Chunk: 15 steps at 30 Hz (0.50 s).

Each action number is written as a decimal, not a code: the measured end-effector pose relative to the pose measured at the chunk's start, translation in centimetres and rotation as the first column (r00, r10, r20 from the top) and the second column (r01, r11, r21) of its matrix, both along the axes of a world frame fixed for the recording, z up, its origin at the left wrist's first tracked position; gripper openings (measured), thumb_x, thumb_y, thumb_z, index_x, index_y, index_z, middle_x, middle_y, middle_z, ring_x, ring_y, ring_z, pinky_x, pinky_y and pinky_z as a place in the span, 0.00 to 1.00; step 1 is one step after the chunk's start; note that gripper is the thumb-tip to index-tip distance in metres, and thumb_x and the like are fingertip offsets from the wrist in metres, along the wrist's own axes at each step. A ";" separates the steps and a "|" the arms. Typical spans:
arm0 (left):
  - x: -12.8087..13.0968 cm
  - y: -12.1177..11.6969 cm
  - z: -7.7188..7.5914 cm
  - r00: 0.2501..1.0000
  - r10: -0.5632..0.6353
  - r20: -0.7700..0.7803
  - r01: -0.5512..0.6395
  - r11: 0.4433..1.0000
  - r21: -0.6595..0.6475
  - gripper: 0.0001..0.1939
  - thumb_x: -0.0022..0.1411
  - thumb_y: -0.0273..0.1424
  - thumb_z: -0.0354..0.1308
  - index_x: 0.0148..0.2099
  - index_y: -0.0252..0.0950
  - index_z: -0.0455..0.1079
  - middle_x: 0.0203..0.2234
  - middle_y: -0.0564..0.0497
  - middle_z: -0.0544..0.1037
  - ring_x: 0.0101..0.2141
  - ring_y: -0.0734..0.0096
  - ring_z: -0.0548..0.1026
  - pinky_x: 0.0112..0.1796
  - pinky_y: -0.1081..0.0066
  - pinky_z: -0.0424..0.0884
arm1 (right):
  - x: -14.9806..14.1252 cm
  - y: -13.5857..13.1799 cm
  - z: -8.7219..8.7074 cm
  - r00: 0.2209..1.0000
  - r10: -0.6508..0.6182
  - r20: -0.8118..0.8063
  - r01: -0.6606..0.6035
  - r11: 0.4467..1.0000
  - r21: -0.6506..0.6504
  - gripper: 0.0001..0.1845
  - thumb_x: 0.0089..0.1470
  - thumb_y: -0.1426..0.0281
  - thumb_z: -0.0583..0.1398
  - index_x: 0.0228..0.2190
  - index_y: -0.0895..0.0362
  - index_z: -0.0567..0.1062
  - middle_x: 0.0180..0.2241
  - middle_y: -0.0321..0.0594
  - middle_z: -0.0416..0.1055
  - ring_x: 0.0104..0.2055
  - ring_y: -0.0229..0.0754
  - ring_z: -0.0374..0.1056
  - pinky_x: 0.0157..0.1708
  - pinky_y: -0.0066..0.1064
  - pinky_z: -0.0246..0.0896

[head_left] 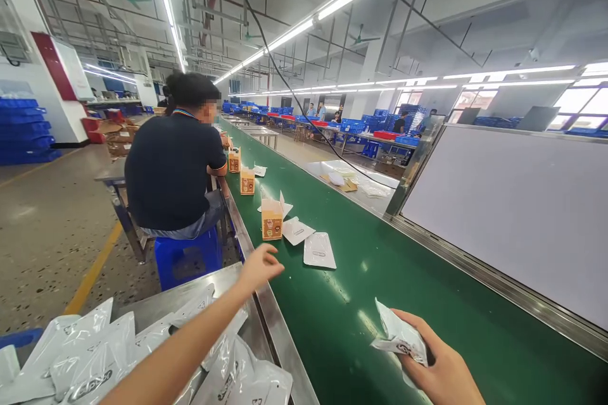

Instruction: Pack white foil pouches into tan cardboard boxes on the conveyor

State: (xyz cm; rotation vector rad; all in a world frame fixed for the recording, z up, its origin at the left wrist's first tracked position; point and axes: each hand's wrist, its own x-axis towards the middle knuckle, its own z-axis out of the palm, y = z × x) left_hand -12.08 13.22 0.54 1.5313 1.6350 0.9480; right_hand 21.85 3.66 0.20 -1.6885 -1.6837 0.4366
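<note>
My right hand (pixel 439 364) is closed around a white foil pouch (pixel 401 335) with dark printing, held above the green conveyor belt (pixel 380 253). Over the belt's near edge reaches my left hand (pixel 260 269), its fingers loosely bent and apart with nothing in them. Just beyond it stands an open orange printed carton (pixel 272 221). Beside that carton, a flat white pouch (pixel 320 250) and a second pouch (pixel 298 231) lie on the belt. Under my left forearm, a heap of white pouches (pixel 95 354) covers a metal table.
More orange cartons (pixel 247 181) stand farther along the belt. A co-worker (pixel 175 152) in a dark shirt sits on a blue stool (pixel 190 259) at the belt's left side. A slanted white panel (pixel 513 202) rises along the right, and a black cable (pixel 285 76) hangs overhead.
</note>
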 end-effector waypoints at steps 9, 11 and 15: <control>-3.8 13.0 -1.5 0.949 0.205 0.239 -0.220 0.975 0.037 0.48 0.42 0.26 0.69 0.61 0.33 0.47 0.57 0.35 0.60 0.55 0.53 0.64 0.51 0.56 0.65 | -5.4 0.9 3.0 0.940 0.126 -0.318 -0.214 0.942 -0.257 0.27 0.43 0.51 0.56 0.43 0.51 0.67 0.34 0.33 0.71 0.34 0.44 0.66 0.35 0.31 0.60; -3.0 13.3 -1.7 0.955 0.150 0.256 -0.164 0.986 0.035 0.38 0.47 0.23 0.65 0.58 0.32 0.53 0.50 0.39 0.68 0.47 0.58 0.72 0.45 0.58 0.70 | -5.6 0.8 3.7 0.894 0.156 -0.419 -0.289 0.917 -0.275 0.29 0.46 0.49 0.56 0.46 0.52 0.65 0.36 0.34 0.71 0.36 0.44 0.66 0.37 0.31 0.60; -1.6 11.4 -0.1 0.976 0.066 0.208 -0.099 0.983 0.153 0.35 0.42 0.22 0.65 0.53 0.32 0.57 0.42 0.45 0.71 0.43 0.60 0.73 0.45 0.58 0.70 | -4.4 1.0 5.5 0.804 0.144 -0.576 -0.371 0.880 -0.298 0.32 0.48 0.49 0.58 0.50 0.53 0.65 0.43 0.38 0.70 0.42 0.46 0.66 0.40 0.33 0.62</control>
